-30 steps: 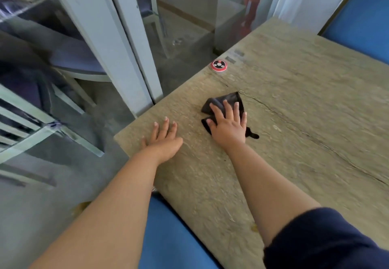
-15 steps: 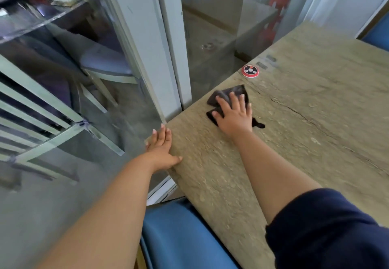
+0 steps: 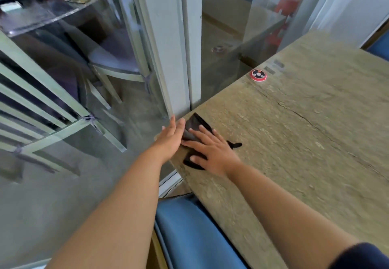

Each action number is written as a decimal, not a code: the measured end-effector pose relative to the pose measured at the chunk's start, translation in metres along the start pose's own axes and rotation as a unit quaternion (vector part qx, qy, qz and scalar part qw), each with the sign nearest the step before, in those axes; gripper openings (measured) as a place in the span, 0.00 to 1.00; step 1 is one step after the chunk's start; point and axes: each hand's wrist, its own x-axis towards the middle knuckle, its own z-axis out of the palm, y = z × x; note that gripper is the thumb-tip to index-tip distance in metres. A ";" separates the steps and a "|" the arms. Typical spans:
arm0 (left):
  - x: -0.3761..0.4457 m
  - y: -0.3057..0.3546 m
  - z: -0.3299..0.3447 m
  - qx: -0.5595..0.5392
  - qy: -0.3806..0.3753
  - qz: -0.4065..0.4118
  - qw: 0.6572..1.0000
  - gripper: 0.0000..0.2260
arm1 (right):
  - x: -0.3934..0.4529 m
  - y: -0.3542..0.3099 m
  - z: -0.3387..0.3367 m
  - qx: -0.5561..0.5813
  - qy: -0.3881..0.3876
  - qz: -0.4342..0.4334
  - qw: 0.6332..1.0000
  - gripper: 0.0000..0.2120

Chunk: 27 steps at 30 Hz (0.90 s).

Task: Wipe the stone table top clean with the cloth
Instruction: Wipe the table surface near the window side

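A dark cloth lies at the left edge of the beige stone table top, partly hanging over the edge. My right hand presses flat on the cloth with fingers spread, covering its middle. My left hand is held flat and cupped at the table's edge, just off the stone, touching the cloth's left side. Whether it grips the cloth is hidden by the angle.
A round red-and-black disc sits near the table's left edge farther back. A long crack runs across the stone. A glass wall with a white frame post borders the table. A blue padded seat lies below the near edge.
My right hand has slid the cloth left and nearer, to the table's edge. My left hand left the table top and now sits at the edge beside the cloth.
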 end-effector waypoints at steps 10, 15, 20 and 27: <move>0.018 -0.011 0.009 0.073 0.008 0.002 0.997 0.34 | 0.005 -0.040 0.017 -0.022 0.048 0.142 0.988 0.25; 0.003 0.009 0.029 0.204 0.000 -0.026 0.979 0.34 | -0.068 -0.027 0.022 -0.033 0.017 0.011 0.999 0.24; -0.001 0.028 0.051 0.317 -0.104 0.032 0.942 0.30 | -0.106 0.032 0.001 -0.025 0.077 0.211 0.974 0.25; -0.006 0.021 0.065 0.377 -0.106 0.064 0.918 0.30 | -0.118 -0.010 0.013 0.009 0.089 0.339 0.936 0.28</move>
